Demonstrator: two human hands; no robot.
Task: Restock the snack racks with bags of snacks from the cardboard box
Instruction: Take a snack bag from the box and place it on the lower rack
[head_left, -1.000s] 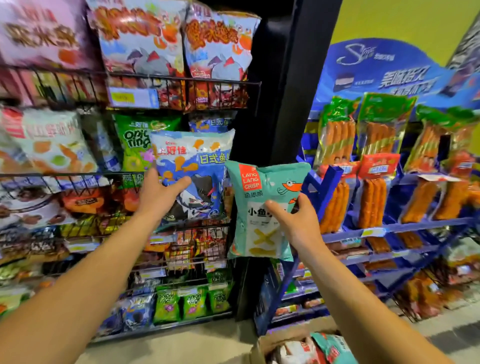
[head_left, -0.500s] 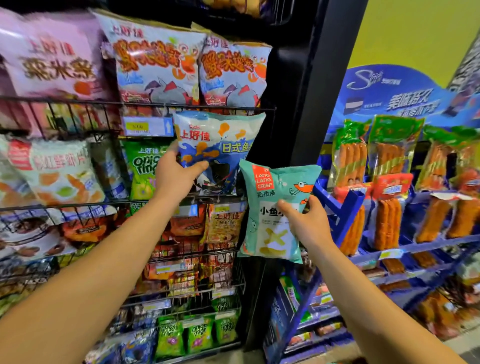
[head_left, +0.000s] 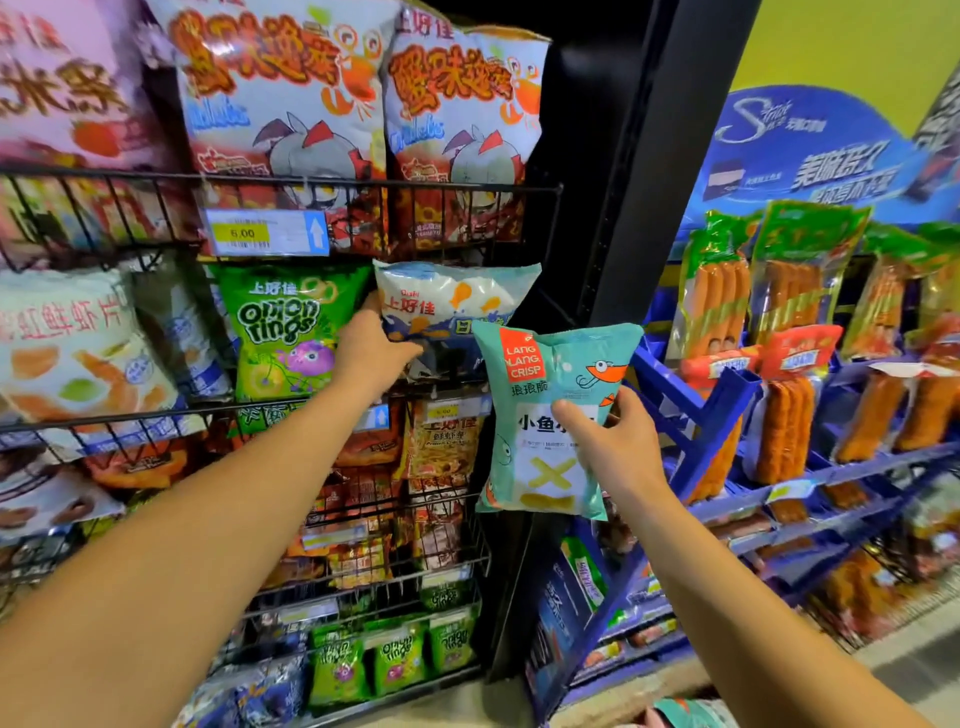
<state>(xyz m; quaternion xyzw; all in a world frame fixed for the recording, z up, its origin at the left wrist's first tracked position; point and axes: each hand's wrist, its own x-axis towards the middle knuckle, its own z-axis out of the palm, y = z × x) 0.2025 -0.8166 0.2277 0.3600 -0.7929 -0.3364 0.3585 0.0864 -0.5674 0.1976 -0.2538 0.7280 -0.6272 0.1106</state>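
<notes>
Head view shows the left hand gripping the blue-white bag at the wire rack beside the onion rings, where it should seat upright behind the rail, while the right hand holds the teal bag.

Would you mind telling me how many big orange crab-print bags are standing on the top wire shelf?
2. One crab-print bag stands left of centre on the top wire shelf; the second crab-print bag stands right beside it, at the shelf's right end. More may be hidden behind them.
</notes>
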